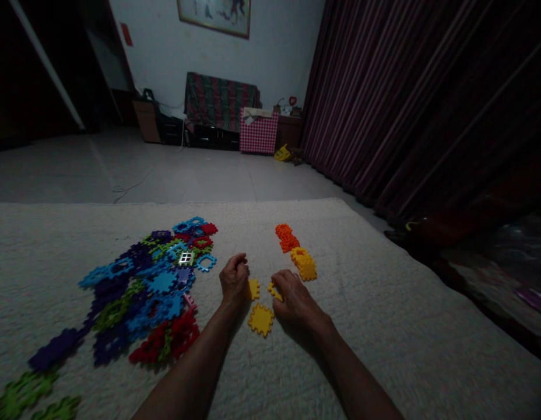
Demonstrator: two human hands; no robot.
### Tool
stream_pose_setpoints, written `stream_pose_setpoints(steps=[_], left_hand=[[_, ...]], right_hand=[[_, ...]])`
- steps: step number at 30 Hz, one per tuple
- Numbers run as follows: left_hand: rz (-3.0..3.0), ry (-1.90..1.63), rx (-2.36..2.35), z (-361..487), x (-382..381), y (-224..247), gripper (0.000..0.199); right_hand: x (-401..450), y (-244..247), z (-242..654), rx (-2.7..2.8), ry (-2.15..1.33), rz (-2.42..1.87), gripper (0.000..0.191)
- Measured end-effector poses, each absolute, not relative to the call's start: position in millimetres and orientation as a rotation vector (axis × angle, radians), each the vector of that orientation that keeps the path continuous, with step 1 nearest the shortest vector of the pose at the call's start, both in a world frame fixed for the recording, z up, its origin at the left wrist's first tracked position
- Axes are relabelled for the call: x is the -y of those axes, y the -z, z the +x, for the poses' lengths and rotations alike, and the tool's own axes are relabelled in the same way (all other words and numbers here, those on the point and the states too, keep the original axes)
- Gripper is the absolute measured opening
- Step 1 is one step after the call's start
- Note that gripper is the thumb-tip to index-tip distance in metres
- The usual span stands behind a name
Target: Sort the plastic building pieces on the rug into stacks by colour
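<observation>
My left hand (234, 280) is closed on a yellow piece (253, 289), which sticks out to the right of the fingers. My right hand (292, 294) curls over another yellow piece (274, 290), with part of it showing at the fingertips. A square yellow piece with toothed edges (260, 319) lies flat on the light mat, between and just below both hands. Beyond my right hand is a stack of yellow-orange pieces (304, 264), and an orange stack (287, 237) sits behind that.
A large pile of blue, purple, green and red pieces (161, 283) spreads over the mat (362, 350) on the left. Green pieces (25, 394) lie at the lower left. Dark curtains (384, 105) hang at the right. A checkered cloth (258, 133) covers furniture near the far wall.
</observation>
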State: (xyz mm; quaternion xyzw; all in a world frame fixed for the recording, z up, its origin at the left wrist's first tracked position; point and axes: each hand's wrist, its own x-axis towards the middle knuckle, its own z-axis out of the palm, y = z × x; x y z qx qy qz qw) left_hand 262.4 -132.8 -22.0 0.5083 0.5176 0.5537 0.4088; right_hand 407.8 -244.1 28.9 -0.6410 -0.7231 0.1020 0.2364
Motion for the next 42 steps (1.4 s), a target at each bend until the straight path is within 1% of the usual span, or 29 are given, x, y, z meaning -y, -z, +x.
stream_pose_setpoints(steps=[3,7,9,18,27,38,42], left_hand=[[1.258,-1.410,-1.283,262,133,20,0.037],[1.224,-1.401,-1.284,262,134,17,0.038],[1.224,-1.395,-1.294,262,135,16,0.038],[1.265,-1.400,-1.310,261,133,18,0.036],[1.277,-1.405,-1.307,261,134,16,0.035],[1.252,-1.405,-1.274,260,132,22,0.036],[1.233,-1.413,-1.272,261,132,23,0.037]], right_hand=[[245,-18,420,1.834,-0.169,-1.672,0.055],[252,-5,450,1.474,0.091,-1.726,0.060],[255,2,463,1.360,0.155,-1.780,0.061],[245,13,471,1.356,0.200,-1.820,0.056],[244,11,471,1.348,0.211,-1.864,0.057],[239,15,468,1.269,0.218,-2.018,0.075],[236,18,471,1.272,0.231,-2.044,0.072]])
